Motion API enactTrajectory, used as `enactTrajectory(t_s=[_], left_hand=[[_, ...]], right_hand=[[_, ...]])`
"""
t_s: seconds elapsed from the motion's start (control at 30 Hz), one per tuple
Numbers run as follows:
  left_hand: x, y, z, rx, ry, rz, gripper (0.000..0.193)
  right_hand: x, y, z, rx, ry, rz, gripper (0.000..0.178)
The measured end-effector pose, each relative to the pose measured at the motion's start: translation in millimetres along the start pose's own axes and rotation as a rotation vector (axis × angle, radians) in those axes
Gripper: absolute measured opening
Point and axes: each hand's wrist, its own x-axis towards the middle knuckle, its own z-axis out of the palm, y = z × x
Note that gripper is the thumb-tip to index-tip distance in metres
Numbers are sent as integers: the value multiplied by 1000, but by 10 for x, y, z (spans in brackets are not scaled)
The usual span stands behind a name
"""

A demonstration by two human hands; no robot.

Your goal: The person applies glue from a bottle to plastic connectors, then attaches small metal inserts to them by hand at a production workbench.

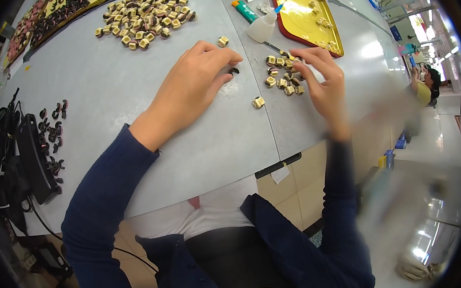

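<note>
A small black curved piece (234, 70) shows at the thumb tip of my left hand (191, 85), whose thumb and fingers are closed around it just above the grey table. To the right, my right hand (325, 81) reaches over a small group of cream-and-dark cube-like pieces (281, 80). Its thumb and fingertips pinch at the group's right edge, where one cream piece (297, 60) partly shows between them. One loose cream piece (223, 41) lies beyond my left fingertips, and another loose piece (258, 102) sits nearer me, between the hands.
A large heap of cream pieces (147, 16) lies at the far side. A yellow tray (307, 18) with a red rim holds several pieces. Nearby are a white squeeze bottle (262, 28), a green tube (245, 11) and a thin tool (274, 48). Black pieces (53, 132) and a black device (35, 157) lie left.
</note>
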Motion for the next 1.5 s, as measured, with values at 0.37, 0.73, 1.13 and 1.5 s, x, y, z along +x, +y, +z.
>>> enactTrajectory(t_s=[0.37, 0.73, 1.13, 1.5], left_hand=[[-32, 50, -40, -73, -54, -60, 22], [-2, -25, -147, 5, -68, 97, 27], [-10, 90, -148, -15, -121, 15, 34], [-38, 107, -69, -94, 151, 37, 52]], right_hand=[[661, 1104, -265, -364, 268, 51, 19], [932, 1589, -197, -531, 205, 173, 22], [742, 1028, -95, 562, 497, 118, 22], [82, -393, 307, 867, 86, 102, 17]])
